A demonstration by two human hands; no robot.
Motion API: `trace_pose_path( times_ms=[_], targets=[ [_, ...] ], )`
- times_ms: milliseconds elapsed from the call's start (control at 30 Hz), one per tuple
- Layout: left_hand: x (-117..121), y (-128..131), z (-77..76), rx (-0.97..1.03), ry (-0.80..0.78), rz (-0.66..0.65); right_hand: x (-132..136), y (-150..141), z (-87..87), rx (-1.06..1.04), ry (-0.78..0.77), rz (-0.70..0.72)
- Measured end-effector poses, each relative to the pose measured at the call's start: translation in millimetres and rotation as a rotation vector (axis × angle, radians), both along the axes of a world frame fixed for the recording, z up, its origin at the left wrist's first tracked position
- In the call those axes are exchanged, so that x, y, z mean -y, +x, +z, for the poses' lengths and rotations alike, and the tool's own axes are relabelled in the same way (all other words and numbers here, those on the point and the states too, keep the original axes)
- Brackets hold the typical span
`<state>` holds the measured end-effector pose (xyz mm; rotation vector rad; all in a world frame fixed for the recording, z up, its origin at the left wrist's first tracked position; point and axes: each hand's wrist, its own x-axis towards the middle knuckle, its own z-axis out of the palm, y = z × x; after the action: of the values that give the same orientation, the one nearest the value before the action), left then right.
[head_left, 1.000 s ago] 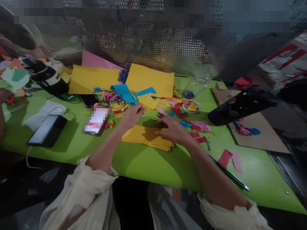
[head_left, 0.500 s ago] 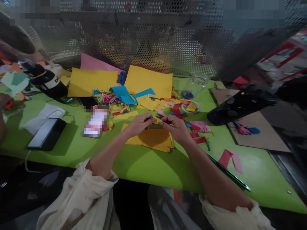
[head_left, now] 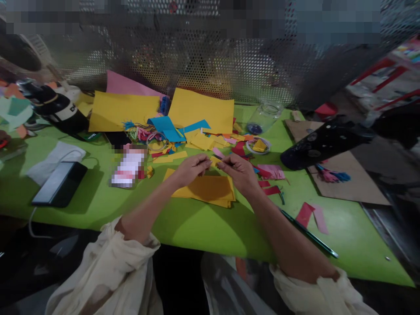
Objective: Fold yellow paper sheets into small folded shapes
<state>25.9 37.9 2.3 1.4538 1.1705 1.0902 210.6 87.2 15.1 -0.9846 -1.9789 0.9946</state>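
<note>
The left hand (head_left: 197, 168) and the right hand (head_left: 242, 171) are close together but a little apart, fingertips pinched on either side of a small yellow piece (head_left: 215, 160). It is up above the green table (head_left: 210, 234), just beyond the stack of yellow strips (head_left: 206, 189); whether it is being folded, rolled or only straightened, I cannot tell. The strips lie flat and slightly fanned, and look cut but otherwise unworked.

Past the hands, small yellow cuttings (head_left: 201, 141) lie in a loose heap, some overlapping, so a fair amount of cutting seems done. Behind them, two large yellow sheets (head_left: 201, 109) and a pink sheet (head_left: 126, 83) look largely whole, and a blue strip (head_left: 166, 127) curls across the heap.

To the right, a pink piece (head_left: 272, 172) seems fringed along its length, while red and pink strips (head_left: 305, 213) near the green pen (head_left: 310, 234) are plain. Farther out, pink and blue tassels (head_left: 332, 175) rest on the cardboard (head_left: 361, 183) (the most finished-looking things here). No yellow tassel can be made out, so the yellow paper seems the least advanced, with most of its shaping left.
</note>
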Motion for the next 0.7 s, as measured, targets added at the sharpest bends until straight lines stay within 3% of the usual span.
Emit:
trace_pose_path(
  times_ms=[267,500,567,700],
  targets=[
    [2,-1,-0.2,-0.096,0.033,-0.029,1,1,-0.1,0.032,0.055,0.016],
    [-2,-2,-1.8,-0.066,0.021,-0.017,1,1,-0.3,0.037,-0.065,0.062],
    [-3,-10,-0.4,-0.177,0.043,-0.001,-2,2,-0.4,0.091,-0.074,0.099],
    [-5,-31,7.7,-0.540,0.064,0.184,-6,6,4.1,0.347,0.035,0.196]
  ],
)
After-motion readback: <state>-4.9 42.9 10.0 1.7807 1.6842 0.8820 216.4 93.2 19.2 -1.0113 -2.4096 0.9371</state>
